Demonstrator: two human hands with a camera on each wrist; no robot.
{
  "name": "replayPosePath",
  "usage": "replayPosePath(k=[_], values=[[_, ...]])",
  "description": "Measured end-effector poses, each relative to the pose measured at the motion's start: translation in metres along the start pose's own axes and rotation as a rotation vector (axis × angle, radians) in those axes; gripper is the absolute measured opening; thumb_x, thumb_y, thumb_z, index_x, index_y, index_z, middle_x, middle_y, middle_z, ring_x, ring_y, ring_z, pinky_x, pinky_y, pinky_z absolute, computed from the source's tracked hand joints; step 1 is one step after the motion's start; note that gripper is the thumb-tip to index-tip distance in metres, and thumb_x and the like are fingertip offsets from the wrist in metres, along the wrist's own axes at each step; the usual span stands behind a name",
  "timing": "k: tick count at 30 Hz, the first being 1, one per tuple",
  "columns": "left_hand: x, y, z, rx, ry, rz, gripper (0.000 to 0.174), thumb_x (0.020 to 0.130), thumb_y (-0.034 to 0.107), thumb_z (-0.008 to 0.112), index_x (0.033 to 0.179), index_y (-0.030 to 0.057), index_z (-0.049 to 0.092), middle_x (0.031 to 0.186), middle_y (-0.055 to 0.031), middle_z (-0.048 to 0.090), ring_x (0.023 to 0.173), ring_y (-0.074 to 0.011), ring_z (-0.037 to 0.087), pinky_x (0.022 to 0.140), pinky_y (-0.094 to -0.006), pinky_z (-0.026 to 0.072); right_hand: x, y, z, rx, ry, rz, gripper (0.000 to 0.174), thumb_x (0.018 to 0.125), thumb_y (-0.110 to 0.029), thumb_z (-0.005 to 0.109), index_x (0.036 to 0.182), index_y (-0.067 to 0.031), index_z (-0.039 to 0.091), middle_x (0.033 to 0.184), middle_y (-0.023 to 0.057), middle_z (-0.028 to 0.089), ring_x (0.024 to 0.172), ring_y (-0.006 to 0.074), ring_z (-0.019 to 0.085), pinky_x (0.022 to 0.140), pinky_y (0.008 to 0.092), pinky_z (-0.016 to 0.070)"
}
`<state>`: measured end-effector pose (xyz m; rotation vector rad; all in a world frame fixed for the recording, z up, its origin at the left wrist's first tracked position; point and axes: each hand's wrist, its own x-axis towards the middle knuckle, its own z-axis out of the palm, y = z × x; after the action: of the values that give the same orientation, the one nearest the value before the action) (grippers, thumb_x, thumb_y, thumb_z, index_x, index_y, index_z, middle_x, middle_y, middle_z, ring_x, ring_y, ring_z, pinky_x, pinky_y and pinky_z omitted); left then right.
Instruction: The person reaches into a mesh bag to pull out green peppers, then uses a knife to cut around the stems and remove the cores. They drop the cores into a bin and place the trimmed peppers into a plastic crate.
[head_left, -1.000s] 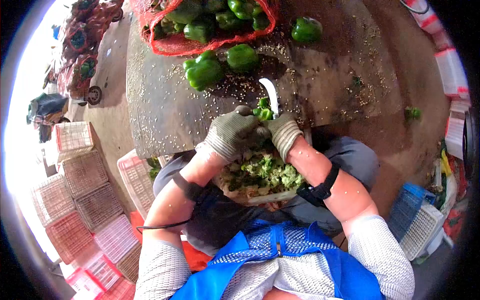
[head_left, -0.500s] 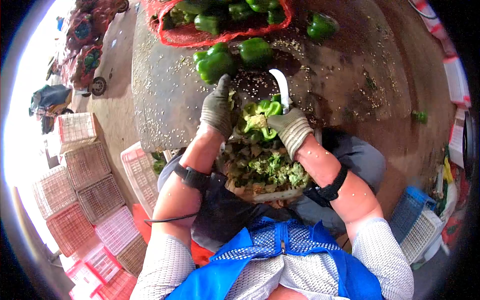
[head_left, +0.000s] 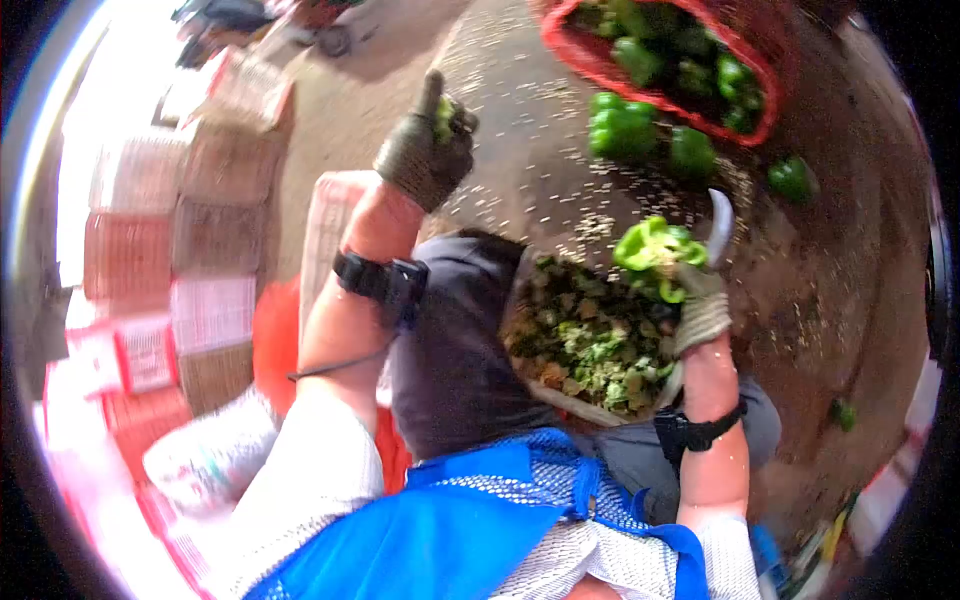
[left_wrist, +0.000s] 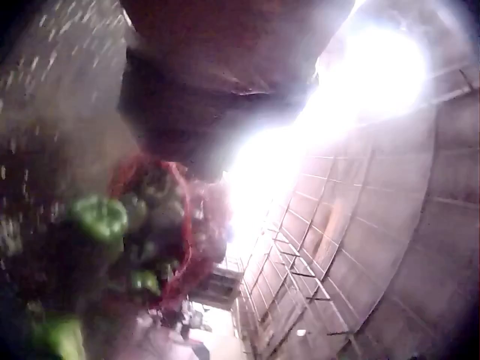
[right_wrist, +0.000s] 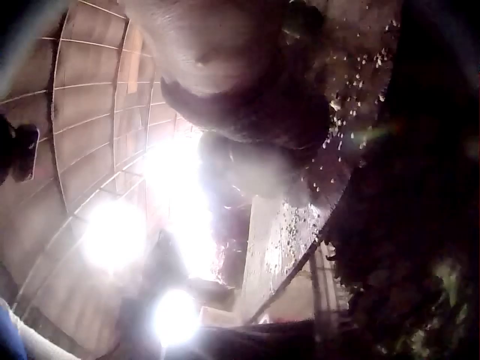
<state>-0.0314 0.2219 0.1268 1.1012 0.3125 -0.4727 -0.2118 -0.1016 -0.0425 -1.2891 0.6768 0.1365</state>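
Left hand [head_left: 425, 158], gloved, is raised near the table's [head_left: 495, 140] left edge and pinches a small green piece [head_left: 444, 120], largely hidden by the fingers. Right hand [head_left: 703, 308], gloved, grips a cut pepper [head_left: 655, 242], opened, near the far right corner of a bin [head_left: 585, 408] of trimmings; a curved blade [head_left: 721, 225] projects beside it, handle concealed. Red mesh sack [head_left: 776, 85] is cut off at the top. Both wrist views: fingers indistinct through blur, shadow and glare
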Motion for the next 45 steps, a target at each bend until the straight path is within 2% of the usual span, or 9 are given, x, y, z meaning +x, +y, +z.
replayPosePath(k=[4, 7, 9, 18, 29, 31, 37, 39, 45], values=[[-0.047, 0.052, -0.125, 0.577, 0.446, 0.114, 0.038, 0.083, 0.037, 0.07, 0.105, 0.0069, 0.064, 0.096, -0.0093, 0.062, 0.089, -0.0213, 0.058, 0.097, -0.0321, 0.0463, -0.028, -0.044, 0.005, 0.113, -0.06, 0.005, 0.031, 0.083, -0.017, 0.073, 0.109, -0.0019, 0.067, 0.093, 0.0046, 0.069, 0.079, 0.0163, 0.065, 0.071, 0.0305, 0.0532], [-0.097, 0.038, -0.136, 1.109, 0.109, 0.24, 0.056, 0.079, 0.021, 0.078, 0.127, 0.0019, 0.057, 0.117, -0.0135, 0.063, 0.106, -0.0228, 0.061, 0.099, -0.0324, 0.0458, -0.039, -0.029, -0.003, 0.123, 0.018, 0.005, 0.04, 0.072, -0.028, 0.083, 0.102, -0.0058, 0.067, 0.092, 0.0015, 0.065, 0.081, 0.0143, 0.057, 0.072, 0.0318, 0.0468], [-0.107, 0.01, -0.149, 1.909, 0.385, 0.575, 0.061, 0.075, 0.009, 0.079, 0.13, -0.0003, 0.054, 0.128, -0.0152, 0.06, 0.121, -0.0259, 0.055, 0.103, -0.0338, 0.043, -0.037, -0.034, 0.003, -0.177, 0.129, 0.106, 0.033, 0.076, -0.027, 0.077, 0.093, -0.0002, 0.067, 0.08, 0.0049, 0.064, 0.067, 0.015, 0.055, 0.062, 0.0325, 0.0486], [-0.1, -0.115, 0.105, 2.012, -0.771, 1.007, 0.04, 0.082, 0.018, 0.062, 0.121, 0.0125, 0.06, 0.126, -0.0125, 0.058, 0.099, -0.0303, 0.063, 0.073, -0.0412, 0.0556, -0.014, 0.011, -0.002, -0.107, 0.034, -0.024, 0.035, 0.077, -0.026, 0.08, 0.089, 0.0056, 0.069, 0.079, 0.0069, 0.068, 0.068, 0.0153, 0.058, 0.058, 0.0334, 0.0477], [-0.058, -0.171, 0.131, 1.979, -0.7, 0.359, 0.031, 0.089, 0.026, 0.059, 0.115, 0.01, 0.053, 0.095, -0.0133, 0.061, 0.085, -0.0312, 0.065, 0.064, -0.0405, 0.0541, -0.029, -0.031, 0.011, -0.604, 0.155, 0.227, 0.045, 0.068, -0.033, 0.072, 0.083, 0.0093, 0.068, 0.072, 0.0241, 0.067, 0.069, 0.0288, 0.065, 0.064, 0.0424, 0.0517], [-0.036, -0.196, 0.099, 1.801, -0.795, 0.584, 0.033, 0.092, 0.029, 0.057, 0.118, 0.0097, 0.054, 0.098, -0.0143, 0.063, 0.087, -0.0305, 0.066, 0.068, -0.0408, 0.0546, -0.028, -0.034, 0.009, -0.549, 0.131, 0.21, 0.045, 0.069, -0.035, 0.072, 0.082, 0.0083, 0.069, 0.07, 0.0223, 0.067, 0.068, 0.0275, 0.065, 0.063, 0.0422, 0.0515], [-0.013, -0.177, 0.099, -0.204, -0.192, -0.767, 0.024, 0.096, 0.017, 0.061, 0.117, 0.0051, 0.058, 0.102, -0.0043, 0.065, 0.089, -0.0142, 0.061, 0.081, -0.0285, 0.0525, -0.066, -0.081, 0.015, -0.122, -0.065, 0.02, 0.038, 0.083, -0.031, 0.077, 0.104, -0.0002, 0.068, 0.081, 0.0061, 0.069, 0.065, 0.0126, 0.057, 0.059, 0.0329, 0.0476], [-0.015, -0.164, 0.1, 0.389, -0.345, -0.248, 0.029, 0.098, 0.026, 0.06, 0.117, 0.0044, 0.058, 0.101, -0.0027, 0.064, 0.087, -0.0124, 0.06, 0.079, -0.027, 0.052, -0.07, -0.092, 0.019, -0.024, -0.055, -0.09, 0.038, 0.086, -0.023, 0.076, 0.114, -0.0002, 0.064, 0.075, -0.0003, 0.064, 0.053, 0.0062, 0.051, 0.045, 0.0282, 0.0415], [-0.019, -0.156, 0.114, 0.404, -0.446, -0.135, 0.037, 0.095, 0.034, 0.064, 0.119, 0.0055, 0.058, 0.103, 0.0, 0.064, 0.087, -0.0108, 0.059, 0.076, -0.0254, 0.0503, -0.072, -0.094, 0.017, -0.007, -0.072, -0.287, 0.056, 0.078, -0.023, 0.082, 0.122, -0.0008, 0.056, 0.107, 0.0086, 0.069, 0.094, 0.0163, 0.064, 0.083, 0.0305, 0.0528]])
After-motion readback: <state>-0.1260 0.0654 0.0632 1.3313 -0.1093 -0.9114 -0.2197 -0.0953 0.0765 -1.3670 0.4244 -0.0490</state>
